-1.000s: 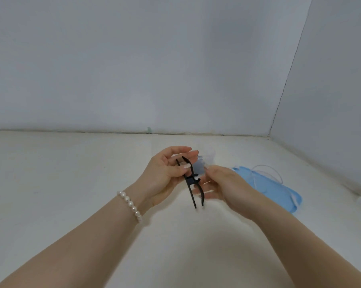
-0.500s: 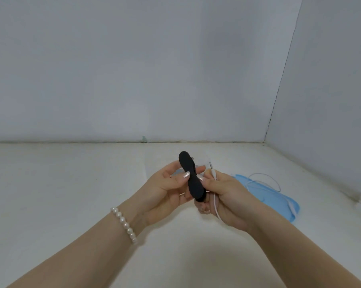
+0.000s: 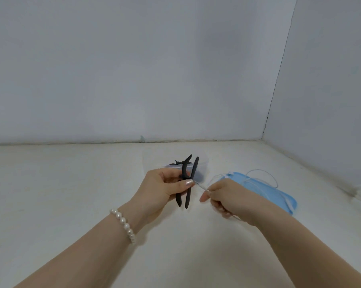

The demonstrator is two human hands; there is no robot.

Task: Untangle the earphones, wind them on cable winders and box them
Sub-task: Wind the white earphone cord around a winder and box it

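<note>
My left hand (image 3: 160, 190) grips a black cable winder (image 3: 188, 181) at its middle, held edge-on so its two flat wings show as upright strips. My right hand (image 3: 225, 197) pinches the end of a white earphone cable (image 3: 202, 187) just right of the winder, with the cable's tip at my left thumb. More of the white cable (image 3: 262, 173) loops over the blue lid behind my right hand. A clear plastic box (image 3: 202, 165) stands behind the winder, with something dark inside.
A blue lid (image 3: 266, 189) lies flat on the white tabletop (image 3: 71, 194) to the right of my hands. Grey walls close the table at the back and right, meeting in a corner at the far right.
The winder has turned from its broad face to edge-on in my left hand. My right hand has moved off the winder to the right, drawing the white cable end out towards it.
</note>
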